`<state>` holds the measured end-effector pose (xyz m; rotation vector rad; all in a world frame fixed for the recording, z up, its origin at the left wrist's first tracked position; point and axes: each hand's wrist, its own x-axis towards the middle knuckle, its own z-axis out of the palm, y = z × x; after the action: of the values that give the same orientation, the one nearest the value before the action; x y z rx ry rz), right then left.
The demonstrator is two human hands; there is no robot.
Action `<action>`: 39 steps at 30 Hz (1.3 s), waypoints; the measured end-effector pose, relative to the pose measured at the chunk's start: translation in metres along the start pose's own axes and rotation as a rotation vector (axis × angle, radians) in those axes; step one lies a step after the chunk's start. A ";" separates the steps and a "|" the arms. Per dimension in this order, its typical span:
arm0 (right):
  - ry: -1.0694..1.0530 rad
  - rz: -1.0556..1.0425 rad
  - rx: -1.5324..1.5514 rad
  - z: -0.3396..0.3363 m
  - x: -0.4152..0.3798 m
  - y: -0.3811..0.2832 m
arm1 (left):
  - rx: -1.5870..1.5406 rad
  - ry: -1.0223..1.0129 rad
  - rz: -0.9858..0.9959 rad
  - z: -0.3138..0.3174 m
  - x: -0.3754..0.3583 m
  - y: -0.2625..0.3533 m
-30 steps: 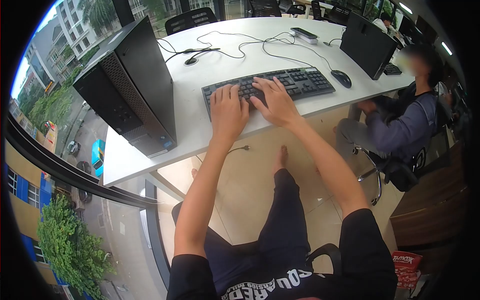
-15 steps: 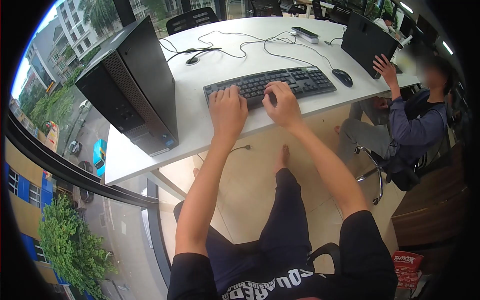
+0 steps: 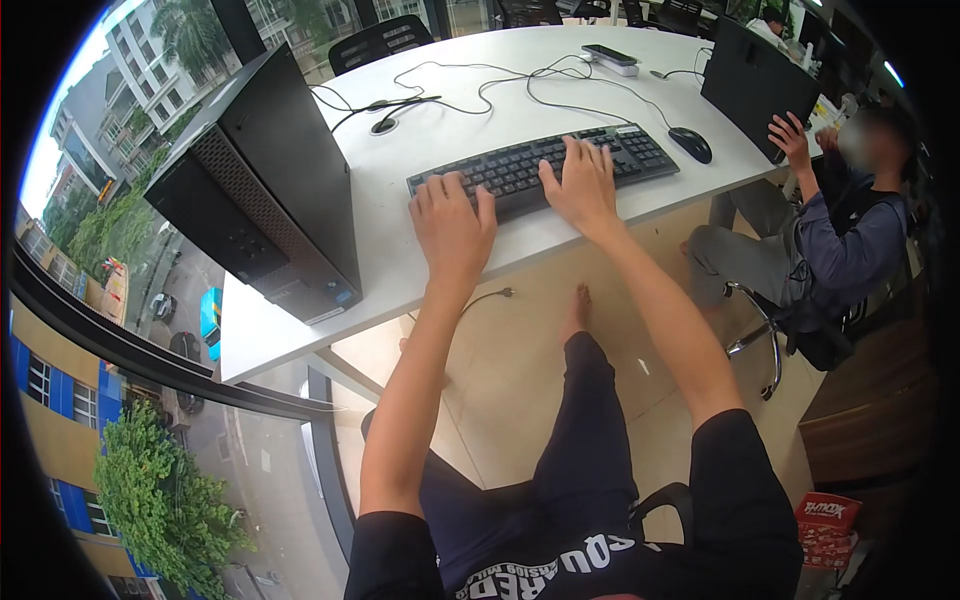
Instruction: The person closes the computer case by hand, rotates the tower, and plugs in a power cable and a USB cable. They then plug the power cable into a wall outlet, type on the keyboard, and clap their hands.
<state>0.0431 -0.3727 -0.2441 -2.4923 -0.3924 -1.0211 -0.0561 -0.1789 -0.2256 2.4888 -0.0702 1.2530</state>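
Observation:
A black keyboard [image 3: 515, 180] lies near the front edge of the white table, tilted slightly up to the right. Over its left end rests my left hand [image 3: 452, 222], fingers curved and apart on the keys, thumb pointing right. My right hand [image 3: 585, 190] lies over the middle-right keys with its fingers spread and stretched forward. Neither hand grips anything. To the right of the keyboard sits a black mouse [image 3: 690, 145], with its cable running back across the table.
A black computer tower [image 3: 270, 190] stands at the table's left end. Behind the keyboard are loose cables [image 3: 490, 95] and a phone [image 3: 610, 54] on a white block. A co-worker [image 3: 850, 230] sits at right, one hand by a black monitor [image 3: 757, 85]. A plug [image 3: 505, 293] hangs below.
My right hand has gone from curled fingers at the keyboard's front edge to stretched fingers over the keys. My left fingers have spread a little. The co-worker's other hand has risen.

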 end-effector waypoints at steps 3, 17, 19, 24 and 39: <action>0.079 -0.042 -0.009 -0.002 -0.003 -0.002 | -0.007 0.000 -0.021 0.001 -0.001 -0.003; -0.136 -0.629 0.388 -0.052 -0.013 -0.020 | -0.023 0.010 0.042 0.001 -0.001 -0.002; -0.125 -0.610 0.427 -0.047 -0.014 -0.017 | -0.010 -0.017 0.031 0.002 -0.001 -0.002; -0.164 -0.329 0.473 -0.038 -0.011 -0.019 | -0.033 0.007 0.093 0.000 -0.001 -0.001; -0.133 -0.666 0.426 -0.040 -0.006 -0.018 | -0.035 0.029 0.064 0.006 -0.003 -0.005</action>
<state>0.0082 -0.3767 -0.2180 -2.0686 -1.3883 -0.8660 -0.0526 -0.1767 -0.2326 2.4556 -0.1642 1.3024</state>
